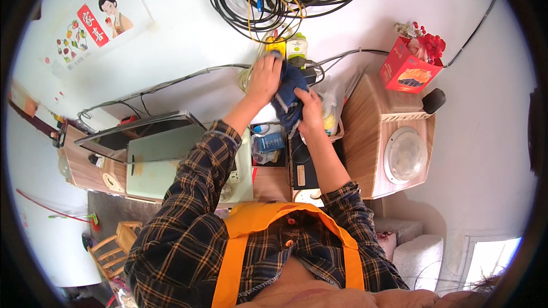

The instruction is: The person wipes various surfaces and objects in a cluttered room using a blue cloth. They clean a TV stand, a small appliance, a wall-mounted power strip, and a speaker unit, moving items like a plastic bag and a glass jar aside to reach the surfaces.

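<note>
A dark blue cloth (293, 83) hangs bunched between my two hands, in front of the wall. My left hand (265, 77) grips its upper left part, fingertips at a small dark bit of it close to a yellow bottle (277, 44). Lower down on the right, my right hand (311, 109) holds the cloth with the thumb laid over it. Just behind stands a white and green bottle (296, 47). Beneath the cloth sits an open compartment with a blue box (270, 142) and a plastic bag in it. How the yellow bottle's lower part rests is hidden.
Coiled black cables (239, 4) hang on the wall above. A wooden speaker cabinet (364, 137) at right carries a red flower box (411, 66). At left, a flat screen (141, 128) stands by a pale green panel (158, 164). A black box (305, 162) lies below my right hand.
</note>
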Demonstrator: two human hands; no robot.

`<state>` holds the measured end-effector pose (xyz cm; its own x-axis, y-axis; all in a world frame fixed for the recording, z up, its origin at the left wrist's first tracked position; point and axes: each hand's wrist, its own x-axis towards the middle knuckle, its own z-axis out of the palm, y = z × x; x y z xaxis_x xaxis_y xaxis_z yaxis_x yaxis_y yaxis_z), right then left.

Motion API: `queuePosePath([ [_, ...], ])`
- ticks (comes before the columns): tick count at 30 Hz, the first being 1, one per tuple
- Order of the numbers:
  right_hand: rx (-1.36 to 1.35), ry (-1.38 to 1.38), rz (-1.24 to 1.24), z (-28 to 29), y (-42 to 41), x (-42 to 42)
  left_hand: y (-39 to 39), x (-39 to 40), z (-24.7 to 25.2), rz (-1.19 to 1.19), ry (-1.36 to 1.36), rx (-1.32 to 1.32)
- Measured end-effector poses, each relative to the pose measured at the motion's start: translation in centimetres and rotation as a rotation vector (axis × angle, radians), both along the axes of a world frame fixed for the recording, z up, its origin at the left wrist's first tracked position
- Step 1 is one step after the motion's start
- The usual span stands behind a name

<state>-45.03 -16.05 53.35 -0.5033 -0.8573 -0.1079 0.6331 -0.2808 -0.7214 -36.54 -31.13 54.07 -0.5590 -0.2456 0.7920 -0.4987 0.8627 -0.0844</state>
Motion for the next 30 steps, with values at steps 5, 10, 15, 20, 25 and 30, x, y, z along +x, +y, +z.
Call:
queuePosePath([
  [5, 0.074, 0.007, -0.038, -1.5, 1.1, -0.5, 2.5, -0.3, 1.8, -0.092, 0.094, 0.103],
  [10, 0.004, 0.028, 0.006, 1.1, 1.2, -0.1, 1.4, -1.1, 2.4, -0.027, 0.144, 0.101],
  [15, 0.1, -0.011, -0.02, -2.6, 1.1, 0.0, 2.0, -0.7, -0.9, -0.008, 0.144, 0.195],
  [20, -0.008, 0.025, -0.043, 1.9, 1.6, -0.2, 2.4, -1.6, 3.4, -0.054, 0.177, 0.066],
  [25, 0.131, 0.015, -0.034, -1.8, 1.1, -0.1, 0.7, -1.2, -1.9, -0.022, -0.019, -0.073],
  [30, 0.041, 0.006, -0.046, -0.3, 1.9, -0.6, 2.3, -0.9, 1.7, -0.054, 0.044, 0.06],
])
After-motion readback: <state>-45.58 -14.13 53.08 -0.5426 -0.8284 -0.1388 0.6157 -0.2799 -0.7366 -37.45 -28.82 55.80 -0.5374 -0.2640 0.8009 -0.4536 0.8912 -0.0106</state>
